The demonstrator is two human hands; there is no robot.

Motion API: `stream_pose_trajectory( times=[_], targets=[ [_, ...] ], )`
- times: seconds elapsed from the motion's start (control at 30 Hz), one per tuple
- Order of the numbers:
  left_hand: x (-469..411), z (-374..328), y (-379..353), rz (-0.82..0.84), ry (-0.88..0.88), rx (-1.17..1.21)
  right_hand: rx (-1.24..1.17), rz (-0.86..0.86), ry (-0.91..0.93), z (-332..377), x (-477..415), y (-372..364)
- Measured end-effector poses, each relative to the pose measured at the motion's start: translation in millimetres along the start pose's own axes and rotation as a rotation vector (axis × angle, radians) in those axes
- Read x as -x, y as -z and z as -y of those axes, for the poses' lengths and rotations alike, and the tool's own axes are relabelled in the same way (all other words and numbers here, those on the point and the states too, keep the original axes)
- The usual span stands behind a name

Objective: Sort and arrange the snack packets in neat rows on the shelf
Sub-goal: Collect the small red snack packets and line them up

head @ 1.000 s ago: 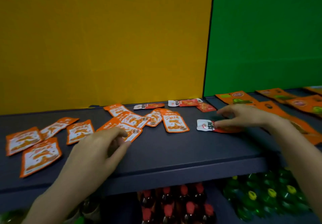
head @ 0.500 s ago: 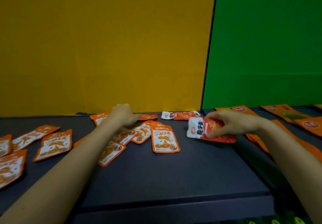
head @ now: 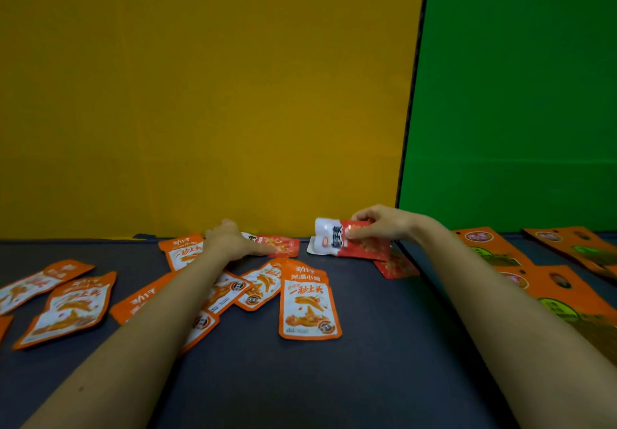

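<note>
My right hand (head: 380, 225) grips a red-and-white snack packet (head: 337, 236), held just above another red-and-white packet (head: 315, 249) at the back of the dark shelf (head: 367, 345). My left hand (head: 230, 241) lies flat at the back wall, fingertips pressing on a red packet (head: 283, 245). Several orange-and-white packets lie scattered in the middle and left; one (head: 309, 305) lies upright and apart, and another (head: 66, 308) sits at the left. One more red packet (head: 395, 265) lies under my right wrist.
Larger orange packets (head: 547, 281) cover the right section of the shelf below the green back panel (head: 517, 94). A yellow back panel (head: 200, 94) stands behind the left section. The shelf front has bare surface between my forearms.
My left hand reached from the front to the back wall and onto the red packet. My right hand lifted its red-and-white packet and carried it back over the other one. The view tilted up.
</note>
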State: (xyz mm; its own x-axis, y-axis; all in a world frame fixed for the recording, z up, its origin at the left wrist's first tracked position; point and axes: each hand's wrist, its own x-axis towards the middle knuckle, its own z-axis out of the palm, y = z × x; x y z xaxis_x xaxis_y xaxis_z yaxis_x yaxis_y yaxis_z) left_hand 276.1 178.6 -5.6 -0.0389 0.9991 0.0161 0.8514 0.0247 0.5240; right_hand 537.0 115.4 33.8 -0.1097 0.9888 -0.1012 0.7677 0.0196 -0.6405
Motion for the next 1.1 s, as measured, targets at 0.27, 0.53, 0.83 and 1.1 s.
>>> stream_pose_trajectory(
  times=[0.27, 0.53, 0.83, 1.1],
  targets=[
    [-11, 0, 0, -0.035, 0.104, 0.652, 0.104, 0.044, -0.057, -10, -18, -11],
    [-10, 2, 4, -0.039, 0.150, 0.927, 0.334, 0.037, -0.119, -5, -24, -20],
    [1, -7, 14, -0.144, 0.004, 1.230, 0.173, 0.010, -0.064, 19, -16, -24],
    [34, -46, 21, -0.058, -0.076, 1.236, -0.191, -0.429, -0.124, 3, 37, 12]
  ],
)
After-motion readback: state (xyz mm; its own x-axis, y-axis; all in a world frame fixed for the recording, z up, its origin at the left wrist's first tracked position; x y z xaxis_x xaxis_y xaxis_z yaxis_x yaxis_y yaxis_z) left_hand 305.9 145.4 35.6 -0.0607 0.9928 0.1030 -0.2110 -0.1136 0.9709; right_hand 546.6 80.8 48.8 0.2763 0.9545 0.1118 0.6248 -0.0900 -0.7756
